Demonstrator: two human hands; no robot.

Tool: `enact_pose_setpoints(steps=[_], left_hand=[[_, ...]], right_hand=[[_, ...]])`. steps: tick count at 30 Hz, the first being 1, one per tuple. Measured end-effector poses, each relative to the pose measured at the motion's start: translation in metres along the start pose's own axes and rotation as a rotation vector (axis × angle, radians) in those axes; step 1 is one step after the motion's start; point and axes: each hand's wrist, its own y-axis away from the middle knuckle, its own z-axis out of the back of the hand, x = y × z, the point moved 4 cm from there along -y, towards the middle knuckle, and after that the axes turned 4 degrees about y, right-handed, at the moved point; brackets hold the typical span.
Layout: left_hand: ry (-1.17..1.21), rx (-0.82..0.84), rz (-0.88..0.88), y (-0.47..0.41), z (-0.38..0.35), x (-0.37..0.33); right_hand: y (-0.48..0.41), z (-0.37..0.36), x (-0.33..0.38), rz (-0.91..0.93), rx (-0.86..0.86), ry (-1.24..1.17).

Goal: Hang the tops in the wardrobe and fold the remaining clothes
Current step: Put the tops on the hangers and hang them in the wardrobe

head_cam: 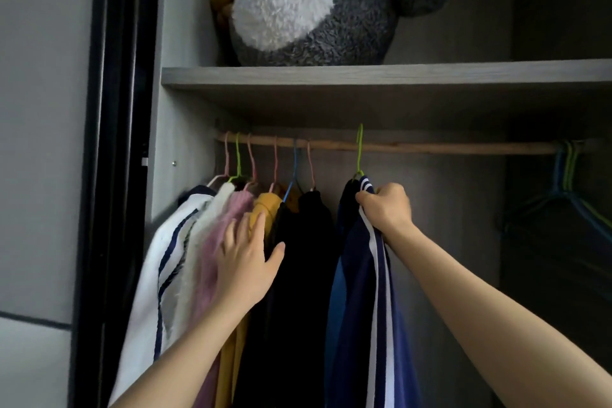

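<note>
**A blue striped top is being hung on the rod in the middle of the frame.**

The blue striped top point(361, 275) is held at its shoulder by the right hand point(385, 205), with the fingers curled tight round the cloth just under the green hanger point(359, 149). The hook is seen over the wooden rod point(447, 147), but it cannot be told if it sits fully on it. The left hand point(246, 262) is laid flat at the lower left, fingers straight and nothing held, against the pink top point(215, 242), yellow top point(263, 205) and black top point(308, 242). If the cloth is let go before the hook is on, the top could be dropped. If the cloth is pulled hard, it could be dragged off the hanger. If the flat hand is lifted too soon, the gap could be closed by the other tops.
</note>
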Motion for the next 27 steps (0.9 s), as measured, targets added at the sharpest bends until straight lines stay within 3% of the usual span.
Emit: enact_pose_setpoints(steps=[5, 15, 23, 27], left_hand=[[0.063, 0.055, -0.048, -0.013, -0.016, 0.010], [0.059, -0.078, -0.184, -0.014, -0.024, 0.015], [0.127, -0.257, -0.355, 0.009, -0.017, -0.026], [0.175, -0.282, -0.491, 0.030, -0.026, -0.067]], right_hand=[[-0.018, -0.045, 0.012, 0.000, 0.009, 0.107], [-0.021, -0.096, -0.010, -0.028, 0.121, 0.215], [-0.018, -0.046, -0.041, -0.039, 0.115, 0.337], [-0.013, 0.025, -0.082, -0.074, -0.031, 0.680]])
